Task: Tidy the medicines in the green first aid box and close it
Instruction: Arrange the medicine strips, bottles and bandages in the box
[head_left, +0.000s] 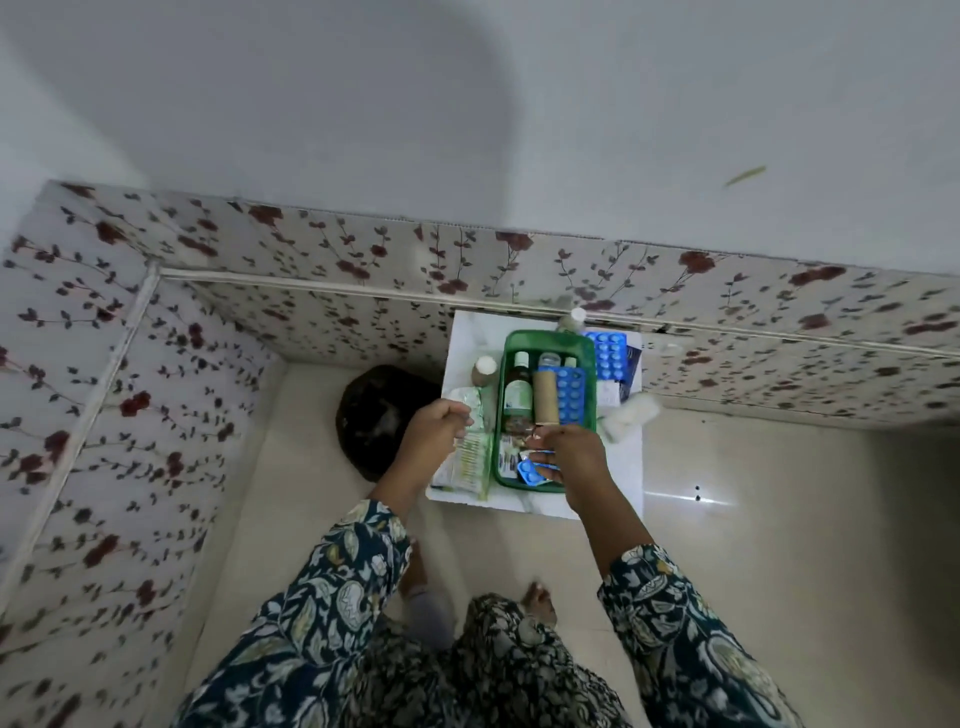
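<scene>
The green first aid box (500, 415) stands open on a small white table (618, 467). Inside it are a green-labelled bottle (518, 395), a brown cardboard tube (545, 397), a blue blister strip (571, 395) and small packets near the front. My right hand (569, 454) reaches into the box's near end, fingers on a blue blister pack (530, 474). My left hand (436, 428) is closed on a pale green packet (470, 452) just left of the box. The box's lid is not visible.
Outside the box lie a white-capped bottle (485, 370), another blue blister sheet (610, 356), a bottle at the back (574, 319) and white cotton (631, 415). A dark round object (376, 415) sits on the floor to the left. Floral walls enclose the corner.
</scene>
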